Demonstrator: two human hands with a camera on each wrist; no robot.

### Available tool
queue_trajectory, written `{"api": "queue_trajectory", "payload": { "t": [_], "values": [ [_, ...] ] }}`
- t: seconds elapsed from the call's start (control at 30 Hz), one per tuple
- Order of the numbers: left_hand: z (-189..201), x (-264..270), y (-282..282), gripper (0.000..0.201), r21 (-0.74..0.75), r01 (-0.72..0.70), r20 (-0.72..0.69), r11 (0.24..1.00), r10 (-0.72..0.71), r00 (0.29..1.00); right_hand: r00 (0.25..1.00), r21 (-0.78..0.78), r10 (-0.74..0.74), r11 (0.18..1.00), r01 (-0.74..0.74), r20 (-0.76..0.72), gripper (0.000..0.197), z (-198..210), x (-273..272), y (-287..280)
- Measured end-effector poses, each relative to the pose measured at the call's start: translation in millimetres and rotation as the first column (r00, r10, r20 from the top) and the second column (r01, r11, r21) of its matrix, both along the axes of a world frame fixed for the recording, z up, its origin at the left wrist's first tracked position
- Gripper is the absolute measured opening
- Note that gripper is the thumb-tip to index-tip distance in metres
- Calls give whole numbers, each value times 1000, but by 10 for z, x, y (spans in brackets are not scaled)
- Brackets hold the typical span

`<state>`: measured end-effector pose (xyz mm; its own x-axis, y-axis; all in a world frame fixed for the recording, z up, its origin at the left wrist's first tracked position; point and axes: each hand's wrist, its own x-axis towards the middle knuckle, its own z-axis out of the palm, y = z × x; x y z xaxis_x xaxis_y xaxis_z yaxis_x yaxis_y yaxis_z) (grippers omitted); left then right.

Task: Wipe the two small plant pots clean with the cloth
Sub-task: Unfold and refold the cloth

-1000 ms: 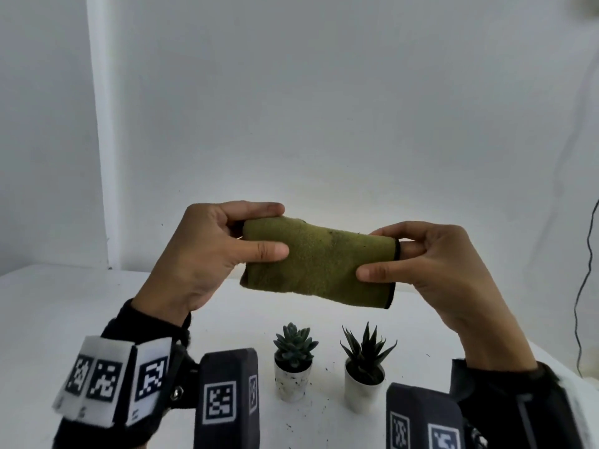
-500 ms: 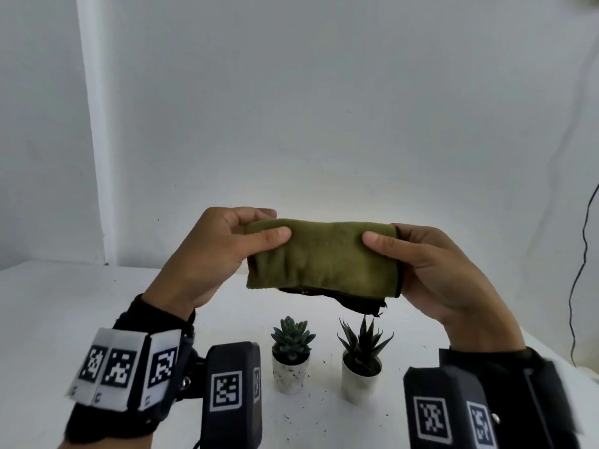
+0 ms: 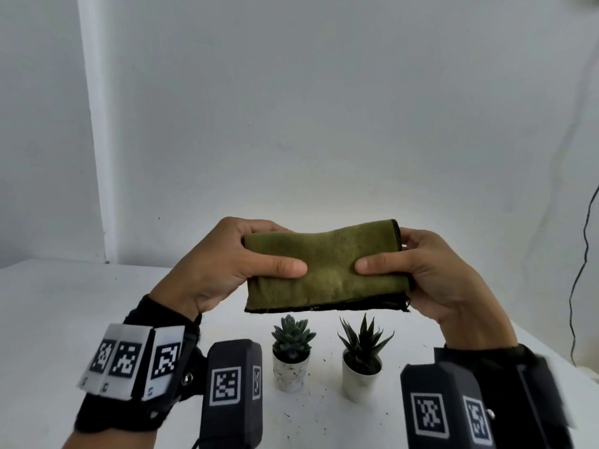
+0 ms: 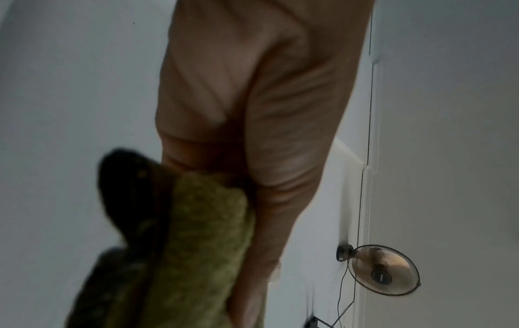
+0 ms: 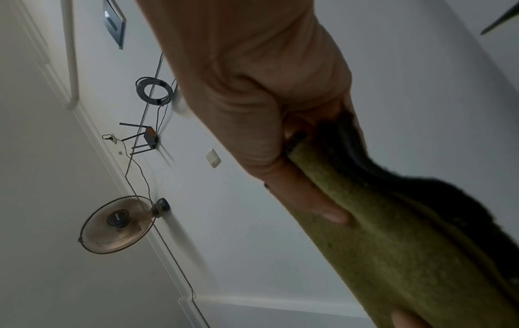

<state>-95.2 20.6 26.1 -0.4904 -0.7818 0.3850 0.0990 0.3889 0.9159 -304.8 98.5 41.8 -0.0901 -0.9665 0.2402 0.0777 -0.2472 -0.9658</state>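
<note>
A folded olive-green cloth with dark edging hangs in the air between both hands, above the table. My left hand pinches its left end, thumb laid across the front. At the other end my right hand pinches it the same way. Under the cloth two small white pots stand side by side: a speckled pot with a rosette succulent and a plain white pot with a spiky plant. The wrist views show the cloth close up against each palm.
The white table runs to a white wall behind. Dark soil crumbs lie scattered around the pots. A black cable hangs down the wall at the right. Black wrist devices sit low in the head view.
The cloth has been folded over and now hangs wider and flatter between the hands. Both thumbs have slid toward its middle. The pots have not moved.
</note>
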Motion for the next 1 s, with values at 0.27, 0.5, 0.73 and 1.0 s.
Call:
{"api": "queue_trajectory", "payload": {
  "t": [0.27,0.5,0.73,1.0],
  "values": [
    [8,-159,15,21,70,-114,-173,991,125,977,897,96,-105,993,70,430,26,-31,28,-142],
    [5,-259,61,18,128,-118,-271,985,149,951,809,8,-44,999,48,586,21,11,103,-142],
    [-57,-423,118,39,75,-165,-211,983,177,961,599,42,27,994,-101,801,53,-70,146,-231],
    [-1,-275,48,21,90,-244,-259,966,260,930,916,5,-212,975,224,342,22,-79,-180,-175]
  ]
}}
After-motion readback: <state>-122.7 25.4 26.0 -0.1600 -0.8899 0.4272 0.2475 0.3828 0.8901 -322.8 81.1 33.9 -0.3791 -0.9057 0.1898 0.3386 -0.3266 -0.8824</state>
